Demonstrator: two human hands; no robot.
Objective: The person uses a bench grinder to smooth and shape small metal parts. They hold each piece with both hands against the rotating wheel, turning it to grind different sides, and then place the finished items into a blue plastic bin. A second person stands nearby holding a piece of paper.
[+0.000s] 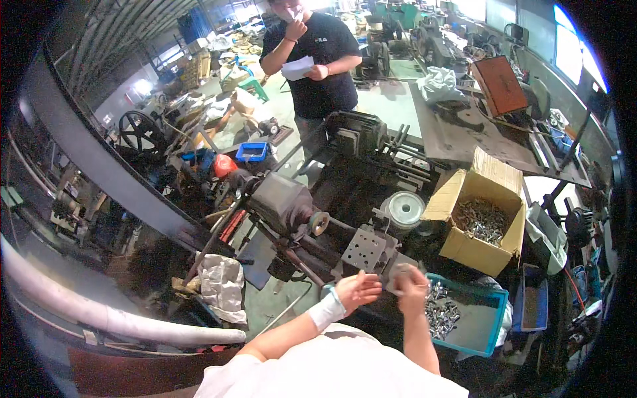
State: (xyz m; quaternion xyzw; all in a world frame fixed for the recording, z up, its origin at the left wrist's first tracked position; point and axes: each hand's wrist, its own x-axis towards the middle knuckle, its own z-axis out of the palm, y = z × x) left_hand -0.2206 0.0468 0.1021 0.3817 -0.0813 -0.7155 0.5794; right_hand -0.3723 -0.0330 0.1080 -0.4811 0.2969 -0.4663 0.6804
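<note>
My left hand [359, 290], with a pale band around its wrist, is held over the near side of the machine, palm partly up. Its fingers are stretched out and hold nothing that I can see. Close on its right is my right hand [409, 284], smeared by motion, so its fingers and anything in them cannot be made out. Just beyond both hands sits a metal block with drilled holes [366, 249] on the machine bed. To the left of the block is the machine's spindle end [319, 223]. A teal tray [499, 318] of small shiny metal parts [441, 312] stands beside my right forearm.
An open cardboard box [474, 255] full of small metal parts stands at the right, next to a round white tub [405, 210]. Behind the machine a person [318, 60] in a dark shirt holds papers [298, 68]. A blue bin [533, 318] lies far right.
</note>
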